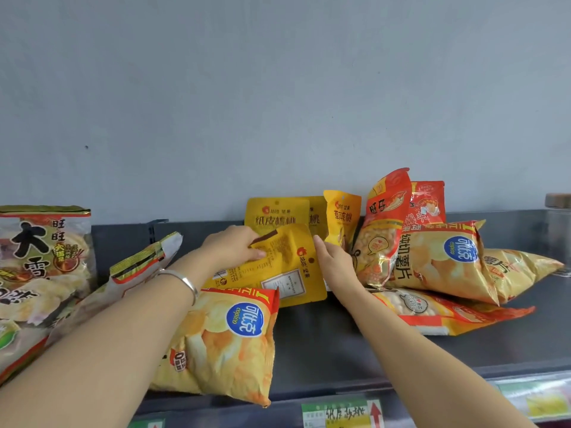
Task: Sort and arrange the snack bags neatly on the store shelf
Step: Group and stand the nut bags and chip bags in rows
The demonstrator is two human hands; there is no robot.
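A flat yellow nut pouch [284,267] lies back side up in the middle of the dark shelf [324,341]. My left hand [230,247] grips its top left corner. My right hand [332,261] touches its right edge with straight fingers. Behind it stand two yellow pouches [278,216] and a narrower yellow pouch [341,217] against the wall. A yellow Copico chip bag [228,341] lies under my left forearm. At the right, more chip bags [438,261] and red-orange snack bags [386,211] lean and lie in a heap.
Large rice-cracker bags [43,257] stand and lie at the far left. A clear jar with a brown lid [557,230] stands at the far right. Price labels [343,413] run along the shelf's front edge. A grey wall backs the shelf.
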